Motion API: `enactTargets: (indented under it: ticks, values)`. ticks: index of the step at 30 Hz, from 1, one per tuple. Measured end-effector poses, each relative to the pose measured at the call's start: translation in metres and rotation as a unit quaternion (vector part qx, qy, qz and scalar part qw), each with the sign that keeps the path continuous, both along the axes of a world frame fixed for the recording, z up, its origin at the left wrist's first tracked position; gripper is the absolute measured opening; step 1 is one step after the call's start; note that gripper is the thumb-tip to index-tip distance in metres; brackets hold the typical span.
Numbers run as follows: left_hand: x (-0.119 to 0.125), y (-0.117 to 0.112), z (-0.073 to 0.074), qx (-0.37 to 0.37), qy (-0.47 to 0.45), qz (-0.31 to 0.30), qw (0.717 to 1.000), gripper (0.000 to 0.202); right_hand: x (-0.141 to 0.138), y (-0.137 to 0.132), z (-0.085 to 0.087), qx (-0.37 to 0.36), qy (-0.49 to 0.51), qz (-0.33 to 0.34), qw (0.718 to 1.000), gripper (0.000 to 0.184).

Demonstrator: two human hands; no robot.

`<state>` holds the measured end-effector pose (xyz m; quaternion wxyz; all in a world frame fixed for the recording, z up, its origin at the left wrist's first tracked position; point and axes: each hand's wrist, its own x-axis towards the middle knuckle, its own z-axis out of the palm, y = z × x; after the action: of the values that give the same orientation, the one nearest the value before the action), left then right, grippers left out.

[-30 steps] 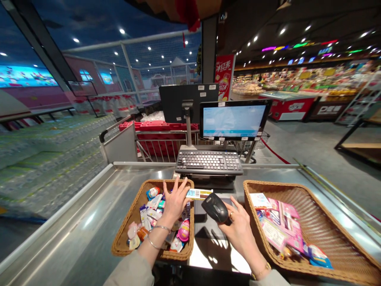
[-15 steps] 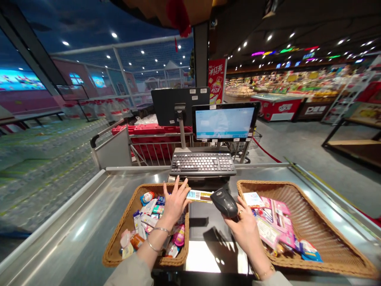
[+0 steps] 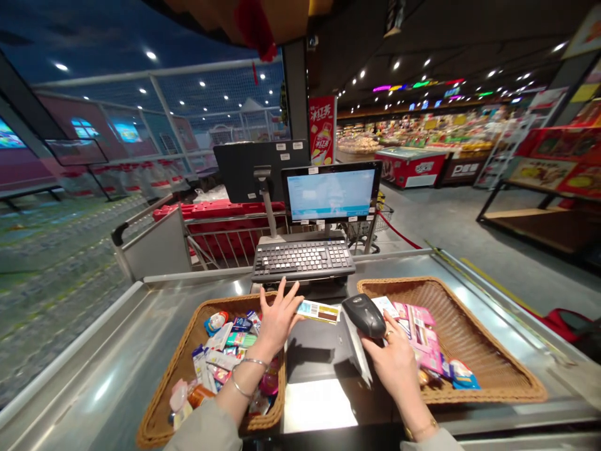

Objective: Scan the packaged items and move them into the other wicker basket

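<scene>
My left hand pinches a small flat packet between thumb and forefinger, the other fingers spread, above the right rim of the left wicker basket. My right hand grips a black handheld barcode scanner, its head close to the packet's right end. The left basket holds several small snack packs. The right wicker basket holds pink and white packets along its left side.
Both baskets sit on a steel checkout counter. Behind them stand a black keyboard, a lit screen and a second monitor's back. A red shopping trolley is beyond the counter. Shop aisles and a freezer lie far right.
The camera has swung right, shifting the scene left. The scanner has risen and moved closer to the packet held in my left hand.
</scene>
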<state>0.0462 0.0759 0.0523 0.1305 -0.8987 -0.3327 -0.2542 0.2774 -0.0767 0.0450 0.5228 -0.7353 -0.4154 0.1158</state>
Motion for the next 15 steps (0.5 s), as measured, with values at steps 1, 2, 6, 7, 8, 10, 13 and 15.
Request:
enactTargets:
  ticks: [1,2,6,7,8,10,13,15]
  values:
    - [0.003,0.000,0.000,0.001,0.001,-0.006,1.000,0.032,0.002,-0.002,0.000,-0.002,0.000,-0.006,1.000,0.031]
    - [0.005,0.001,0.000,0.000,0.002,-0.011,1.000,0.032,0.004,-0.003,-0.001,-0.004,0.000,-0.012,1.000,0.031]
    - [0.017,0.003,-0.002,-0.001,0.004,-0.040,0.999,0.031,0.013,-0.009,-0.006,-0.005,-0.004,-0.050,0.999,0.034]
    - [0.020,0.004,-0.003,0.002,0.001,-0.045,0.999,0.031,0.015,-0.011,-0.008,-0.003,-0.008,-0.058,0.998,0.035]
    - [0.023,0.005,-0.004,0.006,-0.003,-0.050,0.999,0.031,0.017,-0.012,-0.009,-0.003,-0.013,-0.066,0.998,0.035]
    - [0.030,0.006,-0.006,0.012,-0.009,-0.058,0.998,0.031,0.022,-0.015,-0.011,-0.009,-0.021,-0.081,0.996,0.037]
    - [0.040,0.008,-0.009,0.015,-0.011,-0.071,0.997,0.030,0.030,-0.019,-0.013,-0.019,-0.019,-0.103,0.994,0.042]
    - [0.046,0.008,-0.009,0.013,-0.006,-0.085,0.996,0.031,0.035,-0.023,-0.013,-0.026,-0.011,-0.114,0.993,0.044]
